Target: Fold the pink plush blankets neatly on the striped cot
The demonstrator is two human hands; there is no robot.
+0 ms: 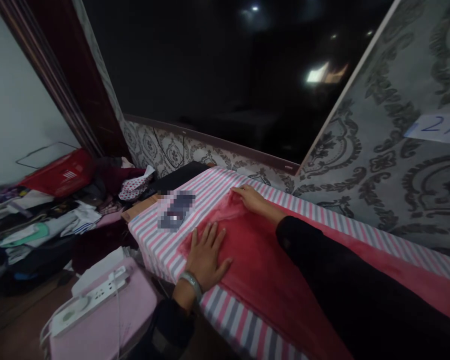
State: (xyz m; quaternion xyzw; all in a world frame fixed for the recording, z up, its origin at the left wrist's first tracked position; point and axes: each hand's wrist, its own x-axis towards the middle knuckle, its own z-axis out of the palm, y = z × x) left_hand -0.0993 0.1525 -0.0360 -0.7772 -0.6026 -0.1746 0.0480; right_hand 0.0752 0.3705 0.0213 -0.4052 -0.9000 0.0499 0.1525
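A red cloth (255, 260) with a thinner, see-through pink border is spread along a pink, grey and white striped cover (206, 192). My left hand (206, 257), with a band at the wrist, lies flat on the cloth's left end, fingers spread. At the far left corner, my right hand (252, 199) pinches the see-through border between thumb and fingers; the fabric bunches slightly there. My right forearm in a black sleeve (337, 270) crosses over the cloth and hides part of it. Left of the cloth, a dark object (176, 212) on the cover is pixelated.
A large black screen (225, 75) hangs on the patterned wall behind. Left of the striped surface, a pink stool (135, 300) bears a white power strip (93, 300) with cords. Piled clothes (75, 220) and a red bag (60, 172) lie farther left.
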